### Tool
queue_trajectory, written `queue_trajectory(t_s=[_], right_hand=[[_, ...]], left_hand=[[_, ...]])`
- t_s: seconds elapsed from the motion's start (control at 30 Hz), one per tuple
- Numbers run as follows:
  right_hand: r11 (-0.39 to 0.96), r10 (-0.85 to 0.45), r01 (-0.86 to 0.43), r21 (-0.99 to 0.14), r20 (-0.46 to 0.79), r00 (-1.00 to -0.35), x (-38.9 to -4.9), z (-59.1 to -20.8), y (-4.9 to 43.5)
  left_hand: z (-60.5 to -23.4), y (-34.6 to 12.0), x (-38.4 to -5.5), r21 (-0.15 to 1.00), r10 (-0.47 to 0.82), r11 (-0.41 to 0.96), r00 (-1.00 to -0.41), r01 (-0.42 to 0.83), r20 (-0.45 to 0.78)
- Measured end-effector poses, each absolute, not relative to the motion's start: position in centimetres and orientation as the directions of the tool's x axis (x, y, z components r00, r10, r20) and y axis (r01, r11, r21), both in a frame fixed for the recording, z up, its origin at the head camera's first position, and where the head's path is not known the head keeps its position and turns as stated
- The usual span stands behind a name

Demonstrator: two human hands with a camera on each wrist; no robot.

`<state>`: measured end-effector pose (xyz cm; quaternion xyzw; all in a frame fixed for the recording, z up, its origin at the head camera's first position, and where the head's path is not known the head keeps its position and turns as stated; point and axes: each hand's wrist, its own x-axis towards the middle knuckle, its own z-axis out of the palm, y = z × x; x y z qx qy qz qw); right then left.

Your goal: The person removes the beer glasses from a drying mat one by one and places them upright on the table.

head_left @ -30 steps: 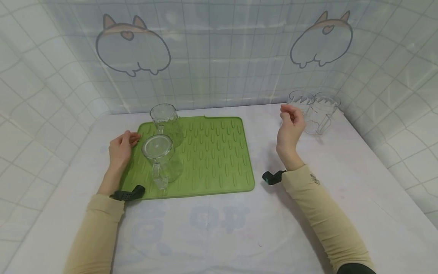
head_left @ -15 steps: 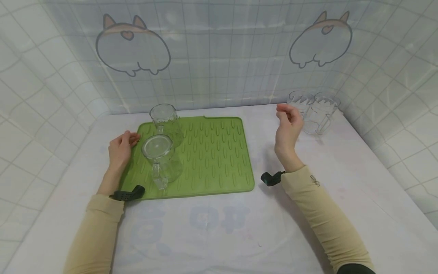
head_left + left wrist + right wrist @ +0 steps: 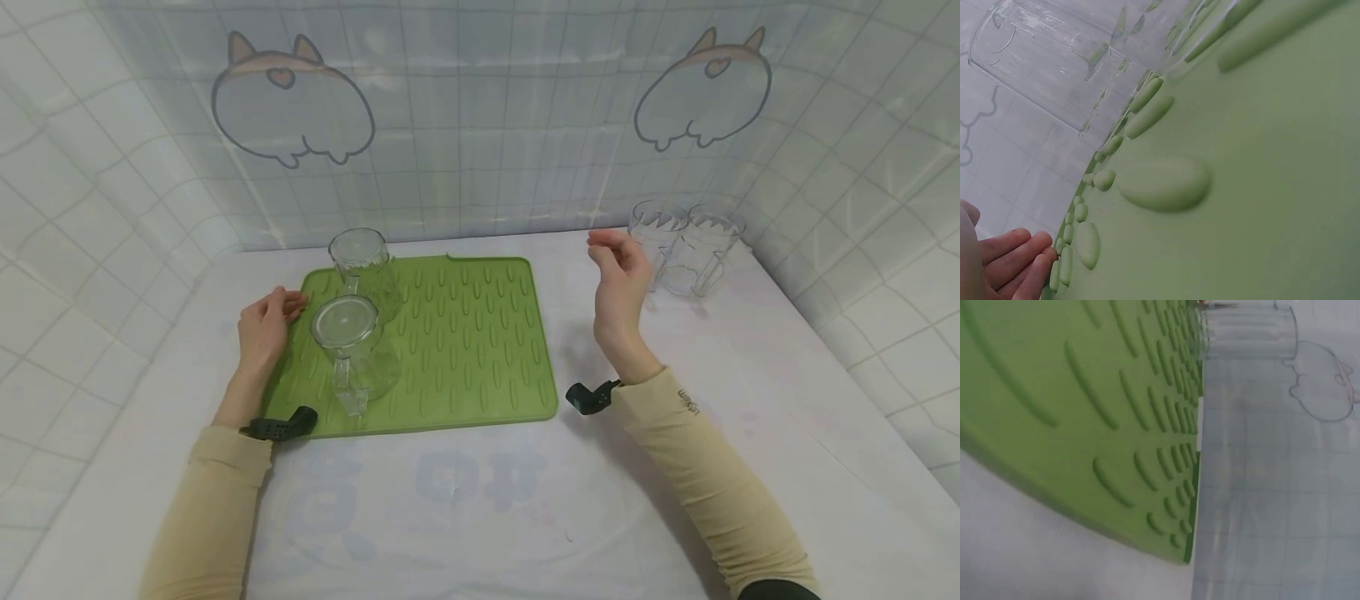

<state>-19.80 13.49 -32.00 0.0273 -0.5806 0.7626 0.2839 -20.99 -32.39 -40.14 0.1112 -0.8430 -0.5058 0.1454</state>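
Clear handled glass mug (image 3: 352, 350) upside-down on green ridged mat (image 3: 480, 333), both hands (image 3: 262, 329) (image 3: 618, 275) relaxed, empty.

The left hand (image 3: 262, 327) lies flat, palm down, fingers relaxed and pointing forward, its forearm in a beige sleeve (image 3: 206, 508). The right hand (image 3: 618, 275) is raised on a bent wrist, fingers loosely curled and holding nothing, forearm stretched forward.
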Motion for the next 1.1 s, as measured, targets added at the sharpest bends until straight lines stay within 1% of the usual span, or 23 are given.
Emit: queue_trajectory(t_s=[0.3,0.5,0.7,0.97,1.1], right_hand=[[-0.203,0.315,-0.422,-0.884,0.349,-0.883,-18.9,-31.1,12.6],[-0.185,0.279,-0.429,-0.884,0.371,-0.886,-18.3,-30.7,12.1],[-0.216,0.262,-0.411,-0.886,0.353,-0.898,-18.2,-30.7,11.8],[-0.199,0.239,-0.425,-0.883,0.376,-0.895,-17.8,-30.5,11.3],[-0.198,0.225,-0.408,-0.891,0.364,-0.904,-17.7,-30.5,11.2]], left_hand=[[-40.1,-32.5,-21.3,0.894,-0.333,0.445,-0.936,-0.052,0.111],[-39.8,-32.5,-21.3,0.898,-0.336,0.436,-0.937,-0.064,0.097],[-39.9,-32.6,-21.4,0.904,-0.335,0.423,-0.938,-0.062,0.092],[-39.9,-32.6,-21.4,0.896,-0.333,0.439,-0.938,-0.063,0.097],[-39.9,-32.6,-21.4,0.893,-0.337,0.446,-0.936,-0.063,0.102]])
